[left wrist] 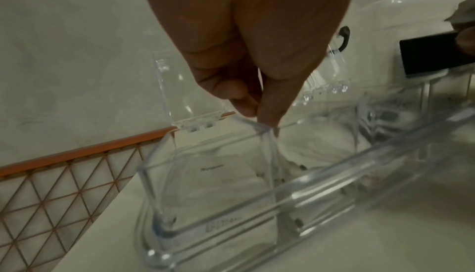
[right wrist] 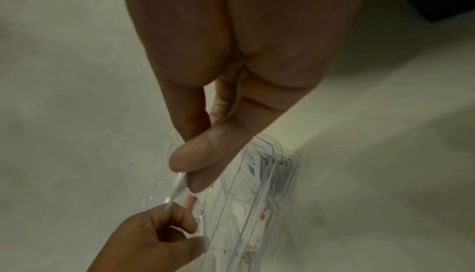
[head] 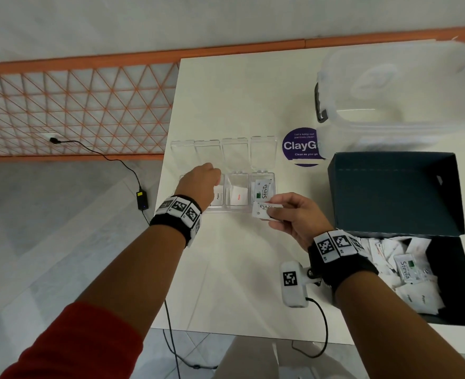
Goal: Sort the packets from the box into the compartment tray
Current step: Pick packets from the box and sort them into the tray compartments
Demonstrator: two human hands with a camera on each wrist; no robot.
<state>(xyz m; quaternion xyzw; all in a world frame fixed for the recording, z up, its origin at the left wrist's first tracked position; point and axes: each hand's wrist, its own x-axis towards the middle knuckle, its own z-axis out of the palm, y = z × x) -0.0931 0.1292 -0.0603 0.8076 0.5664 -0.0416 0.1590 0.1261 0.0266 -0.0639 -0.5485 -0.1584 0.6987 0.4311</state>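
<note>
The right hand (head: 294, 214) pinches a Stevia packet (head: 265, 210) just before the tray (head: 264, 176), its rightmost compartment directly ahead. The left hand (head: 198, 184), fingers curled, probably steadies a divider.

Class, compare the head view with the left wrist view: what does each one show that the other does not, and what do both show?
Only the head view shows the right hand pinching a Stevia packet, the packets left in the dark box, and the purple sticker. Only the left wrist view shows the left hand's fingers curled at a divider of the tray. Both show the left hand, the clear tray, its open lids and the table.
</note>
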